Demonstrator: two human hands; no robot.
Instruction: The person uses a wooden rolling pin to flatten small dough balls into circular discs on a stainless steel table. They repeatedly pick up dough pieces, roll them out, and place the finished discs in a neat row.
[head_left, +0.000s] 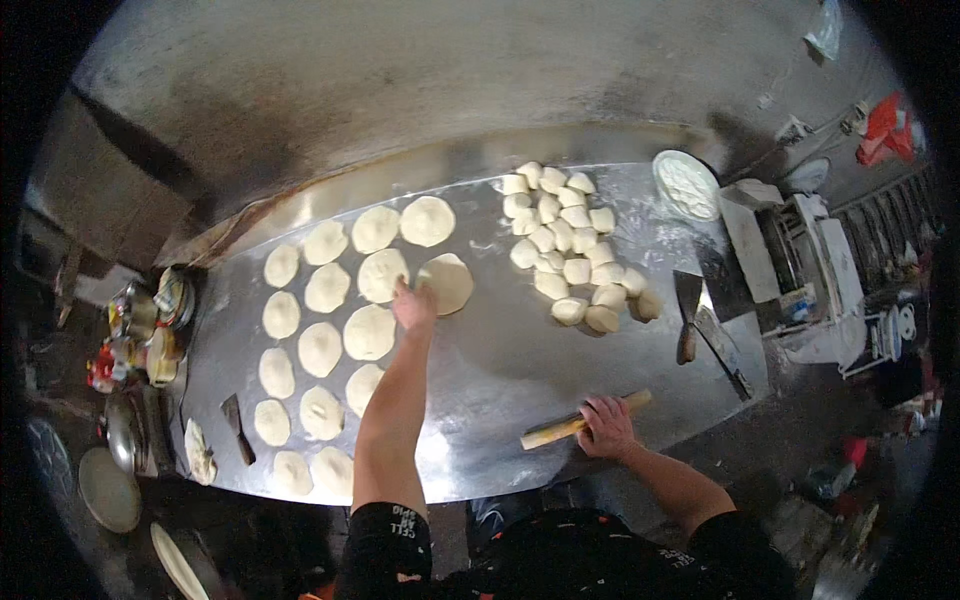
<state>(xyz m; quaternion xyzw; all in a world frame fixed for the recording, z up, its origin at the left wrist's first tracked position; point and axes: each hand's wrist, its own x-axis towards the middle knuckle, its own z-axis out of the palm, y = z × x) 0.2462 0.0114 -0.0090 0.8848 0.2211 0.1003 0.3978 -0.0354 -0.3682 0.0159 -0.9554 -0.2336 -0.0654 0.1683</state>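
My left hand (415, 306) reaches over the metal worktop (495, 360), its fingers at the left edge of a flat dough round (448, 284); whether they grip it I cannot tell. Just left of the fingers lies another dough round (382, 275). Several more flattened rounds stand in rows to the left, such as one in the back row (427, 221). My right hand (606, 427) is closed around a wooden rolling pin (550, 434) near the worktop's front edge. Beyond it, a group of small dough pieces (577, 271) lies at the right back.
A bowl of white flour (685, 185) stands at the back right. Two scrapers, one broad-bladed (688, 300), the other long-handled (716, 337), lie at the right. Another scraper (237, 427) and a crumpled cloth or bag (199, 452) are at the left. A wall rises behind the worktop.
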